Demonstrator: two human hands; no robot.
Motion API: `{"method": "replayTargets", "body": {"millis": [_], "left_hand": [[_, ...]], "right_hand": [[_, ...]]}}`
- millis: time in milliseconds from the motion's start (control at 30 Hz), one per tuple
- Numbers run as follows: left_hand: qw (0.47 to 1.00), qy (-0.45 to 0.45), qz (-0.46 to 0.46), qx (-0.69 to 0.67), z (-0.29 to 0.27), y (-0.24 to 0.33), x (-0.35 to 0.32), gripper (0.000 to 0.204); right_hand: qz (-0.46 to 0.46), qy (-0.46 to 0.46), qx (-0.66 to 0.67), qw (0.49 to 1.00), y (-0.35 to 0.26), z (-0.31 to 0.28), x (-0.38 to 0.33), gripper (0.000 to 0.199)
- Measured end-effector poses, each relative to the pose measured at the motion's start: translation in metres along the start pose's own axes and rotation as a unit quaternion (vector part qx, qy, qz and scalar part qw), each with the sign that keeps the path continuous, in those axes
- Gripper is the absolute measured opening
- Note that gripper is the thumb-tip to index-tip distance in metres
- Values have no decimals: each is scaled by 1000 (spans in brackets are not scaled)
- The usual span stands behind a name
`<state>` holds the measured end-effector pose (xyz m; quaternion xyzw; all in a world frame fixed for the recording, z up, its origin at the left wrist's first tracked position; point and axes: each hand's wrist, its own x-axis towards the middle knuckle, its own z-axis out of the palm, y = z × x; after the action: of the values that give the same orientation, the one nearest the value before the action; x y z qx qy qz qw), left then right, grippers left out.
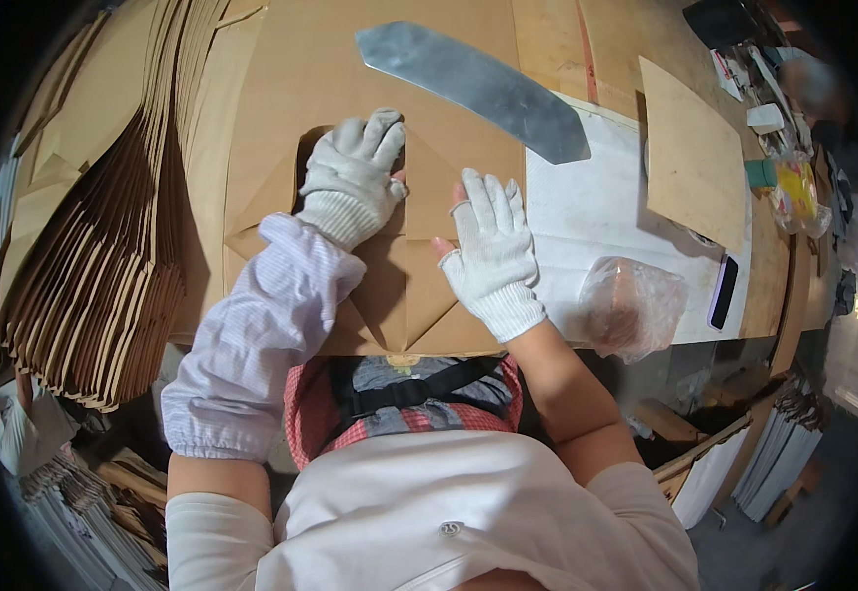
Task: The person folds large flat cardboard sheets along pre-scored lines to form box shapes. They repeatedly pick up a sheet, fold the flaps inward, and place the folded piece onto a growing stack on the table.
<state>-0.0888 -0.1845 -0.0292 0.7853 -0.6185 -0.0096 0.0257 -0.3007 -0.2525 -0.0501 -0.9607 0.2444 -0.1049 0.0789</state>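
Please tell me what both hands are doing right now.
Left hand: open, palm down on brown paper.
Right hand: open, palm down, holding nothing visible.

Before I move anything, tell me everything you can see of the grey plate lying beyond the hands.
The grey plate is a long, flat strip with angled ends and a cloudy shine, like metal. It lies slantwise, its left end farther from the person than its right. It spans the brown paper and, at its right end, the white sheet. Neither the left hand nor the right hand touches it. Its long edges look bowed, though the fisheye view may cause that.
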Motion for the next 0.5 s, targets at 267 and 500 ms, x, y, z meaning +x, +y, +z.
{"method": "replayTargets", "body": {"millis": [267,500], "left_hand": [[930,-354,-96,-3,-98,25,1,51],[794,48,-201,-571,-63,-97,-137,80]], "right_hand": [[-4,-45,-25,999,-1,-14,2,72],[-1,-49,-37,998,-28,-17,29,67]]}}
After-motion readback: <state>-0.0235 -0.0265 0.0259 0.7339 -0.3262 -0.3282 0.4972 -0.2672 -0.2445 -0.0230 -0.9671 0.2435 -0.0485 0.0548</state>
